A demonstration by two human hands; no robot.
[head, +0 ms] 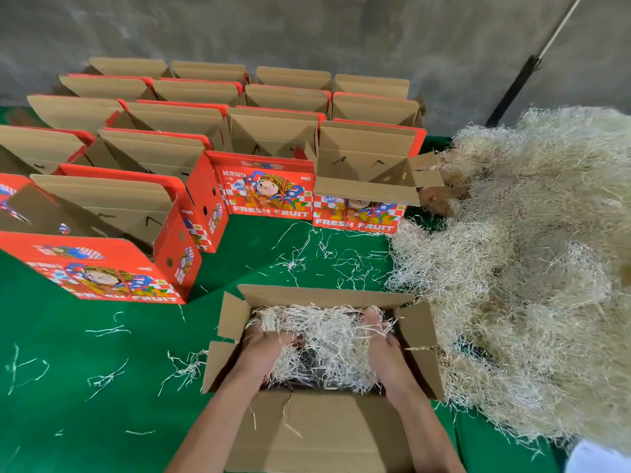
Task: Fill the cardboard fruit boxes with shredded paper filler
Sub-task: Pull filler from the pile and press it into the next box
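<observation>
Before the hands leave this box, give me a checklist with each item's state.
1. Both hands inside the open box: ok, left hand and right hand are in the filler.
2. Flaps open: ok.
3. Filler covers the bottom: not ok, dark gaps show.
4. Big filler pile beside the box: ok.
5. More boxes to fill: ok, printed boxes stand open behind.

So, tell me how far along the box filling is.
Done: nothing clearly; the boxes in the rows show bare cardboard where their insides are visible. In hand: both hands, left and right, spread filler in the near box. Left: the rows, fed from the pile at right.
</observation>
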